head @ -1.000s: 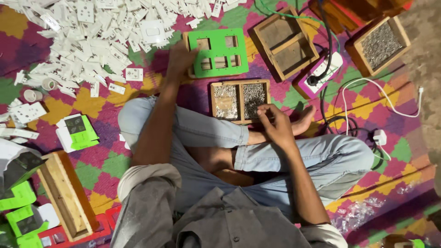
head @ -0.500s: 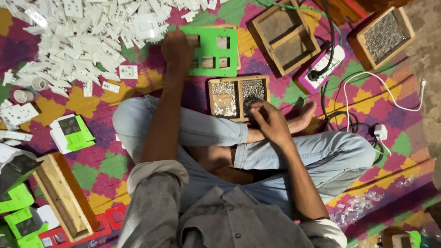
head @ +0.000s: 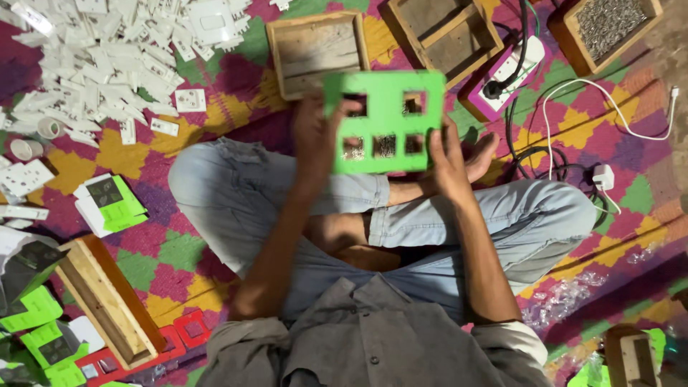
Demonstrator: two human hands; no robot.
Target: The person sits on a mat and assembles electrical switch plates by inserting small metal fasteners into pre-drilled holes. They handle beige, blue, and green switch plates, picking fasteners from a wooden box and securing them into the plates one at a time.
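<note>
The person sits cross-legged on a patterned mat [head: 215, 79] and holds a bright green switch-plate frame [head: 383, 122] up in front of the chest, above the lap. The frame is a flat rectangle with square cut-outs, two in an upper row and three in a lower row, and it is blurred.

The left hand [head: 315, 140] grips the frame's left edge, with fingers wrapped round that side and the thumb area partly hidden behind the plastic. The right hand [head: 448, 154] is closed on the frame's right edge near the lower corner, fingers pressing its side. The frame spans the gap between both hands, touching each.

Behind the frame on the mat lies an empty wooden tray [head: 315, 50], and further right a divided wooden box [head: 444, 32]. At the top right corner a wooden box of small screws [head: 609, 25] stands near a pink-and-white extension socket [head: 505, 72] with a black plug in it. A white cable with a charger [head: 603, 175] trails to the right of the knee. A heap of white switch parts [head: 107, 57] covers the upper left, and a long wooden tray [head: 107, 301] lies at the lower left beside green frames [head: 36, 315].
</note>
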